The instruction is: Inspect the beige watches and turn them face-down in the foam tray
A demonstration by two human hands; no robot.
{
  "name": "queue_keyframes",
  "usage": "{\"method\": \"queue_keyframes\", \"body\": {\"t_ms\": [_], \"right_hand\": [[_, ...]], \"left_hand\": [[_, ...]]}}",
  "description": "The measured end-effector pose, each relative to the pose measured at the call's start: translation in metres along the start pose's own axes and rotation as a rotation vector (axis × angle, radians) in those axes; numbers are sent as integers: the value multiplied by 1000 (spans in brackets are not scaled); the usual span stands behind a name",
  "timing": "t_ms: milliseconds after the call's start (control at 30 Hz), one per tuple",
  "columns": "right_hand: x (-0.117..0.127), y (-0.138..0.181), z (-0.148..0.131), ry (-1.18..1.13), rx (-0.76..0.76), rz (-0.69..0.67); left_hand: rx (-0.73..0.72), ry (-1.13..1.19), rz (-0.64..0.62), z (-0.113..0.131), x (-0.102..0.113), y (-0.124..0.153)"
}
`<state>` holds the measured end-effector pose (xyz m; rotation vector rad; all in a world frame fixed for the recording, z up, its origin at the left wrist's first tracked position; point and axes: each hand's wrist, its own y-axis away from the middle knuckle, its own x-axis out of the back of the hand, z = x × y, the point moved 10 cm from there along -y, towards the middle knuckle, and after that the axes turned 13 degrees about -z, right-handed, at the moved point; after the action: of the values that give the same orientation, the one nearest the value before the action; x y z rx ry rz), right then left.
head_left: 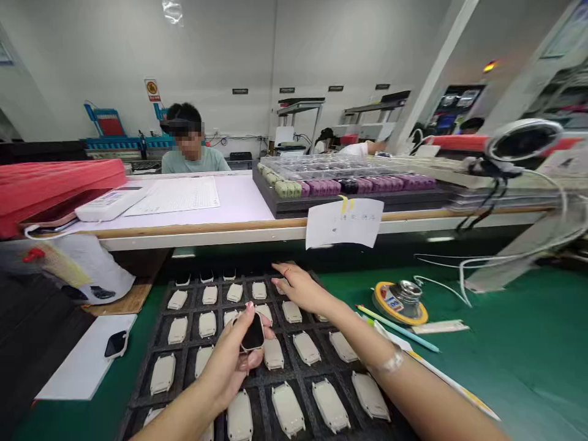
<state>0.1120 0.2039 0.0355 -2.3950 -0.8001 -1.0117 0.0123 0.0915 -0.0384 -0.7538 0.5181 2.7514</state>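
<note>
A smartwatch body (253, 334) with a dark screen and pale frame is gripped in my left hand (227, 361), thumb on its upper edge, above the middle of a black foam tray (146, 361). My right hand (298, 288) reaches over the tray's far right compartments. Its fingers are apart, close to a pale watch case (281, 289) that they partly cover. Other pale watch cases (287, 409) lie one per compartment. In the farthest row, dark-faced watch bodies (206, 277) show at the left. My hands and forearms hide some compartments.
Another watch body (116, 344) lies on white paper (87, 361) at left. On the green mat at right are a round dispenser with a yellow rim (399, 303), a pen (404, 331) and white cables. A shelf (220, 233) overhangs the tray's far edge. A person (193, 147) sits beyond.
</note>
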Motion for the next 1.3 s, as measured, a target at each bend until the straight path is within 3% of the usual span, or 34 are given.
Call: {"method": "queue_keyframes", "body": {"t_ms": [133,333,633,800,967,1033,1133,1300], "right_hand": [[-9,40,-55,-37,140,-62],[-16,68,-102,24,440,-102],[2,76,-112,-148,499,102],[23,77,-92,-299,401,293],[9,77,-110,-59,467,81],[5,78,-114,-13,466,56],[5,79,-117,-42,494,113],[28,86,-106,-226,503,349]], "left_hand": [[-112,172,-121,7,-12,-3],[-41,341,-222,0,-25,-2],[-12,361,-250,-6,-26,2],[-35,348,-326,-3,-33,2],[-3,379,-317,-7,-33,2],[6,394,-288,-8,-31,1],[-3,426,-308,-7,-34,1],[-25,426,-387,-5,-41,3]]}}
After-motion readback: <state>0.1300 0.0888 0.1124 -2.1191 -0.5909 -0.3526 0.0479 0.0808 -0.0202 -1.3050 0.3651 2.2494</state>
